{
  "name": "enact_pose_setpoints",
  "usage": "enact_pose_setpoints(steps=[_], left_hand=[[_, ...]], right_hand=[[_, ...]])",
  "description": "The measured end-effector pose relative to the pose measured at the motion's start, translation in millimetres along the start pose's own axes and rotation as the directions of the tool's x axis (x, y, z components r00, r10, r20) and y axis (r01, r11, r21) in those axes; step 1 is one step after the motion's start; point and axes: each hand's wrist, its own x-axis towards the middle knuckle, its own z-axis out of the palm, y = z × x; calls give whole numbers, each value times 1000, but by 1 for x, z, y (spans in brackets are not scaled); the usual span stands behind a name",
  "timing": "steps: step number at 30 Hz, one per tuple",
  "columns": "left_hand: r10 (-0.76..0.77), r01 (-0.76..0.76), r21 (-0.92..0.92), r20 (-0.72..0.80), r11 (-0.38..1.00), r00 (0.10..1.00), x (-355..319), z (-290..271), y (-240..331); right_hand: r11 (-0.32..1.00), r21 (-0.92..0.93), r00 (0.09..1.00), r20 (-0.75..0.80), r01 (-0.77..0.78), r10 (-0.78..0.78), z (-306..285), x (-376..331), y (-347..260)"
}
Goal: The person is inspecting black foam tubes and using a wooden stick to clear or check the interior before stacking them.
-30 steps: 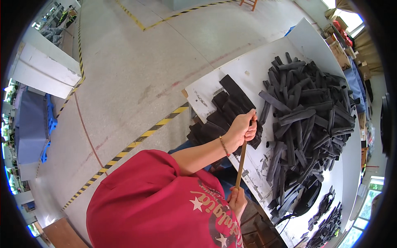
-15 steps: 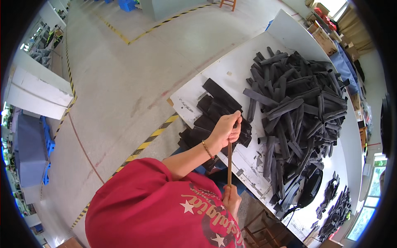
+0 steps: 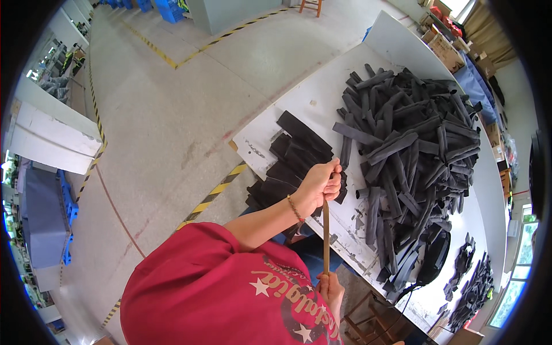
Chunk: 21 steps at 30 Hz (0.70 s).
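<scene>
White table [image 3: 322, 115], scuffed and chipped along the near edge, dark marks by its left corner. Raised white panel [image 3: 394, 43] runs round the far side. Biggest load: heap of dark grey tubes [image 3: 408, 144], loosely crossed, stacked several deep, a few spilling out at the left edge. Flat black strips [image 3: 299, 141] overlap in a row just left of it, near the corner. Right of the heap's lower end: elongated black object [image 3: 435, 259] with a thin cable [image 3: 409, 296], then two smaller bunches of black pieces [image 3: 472, 290].
</scene>
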Motion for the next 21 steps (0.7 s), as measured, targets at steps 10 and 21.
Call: enact_pose_setpoints(steps=[10, 21], left_hand=[[490, -495, -16, -111, 869, 865, 41, -20, 95], [387, -429, -68, -322, 900, 864, 41, 1, 34]], right_hand=[[825, 502, 945, 309, -259, 109, -31, -8, 2], [784, 351, 821, -470, 511, -325, 17, 147, -70]])
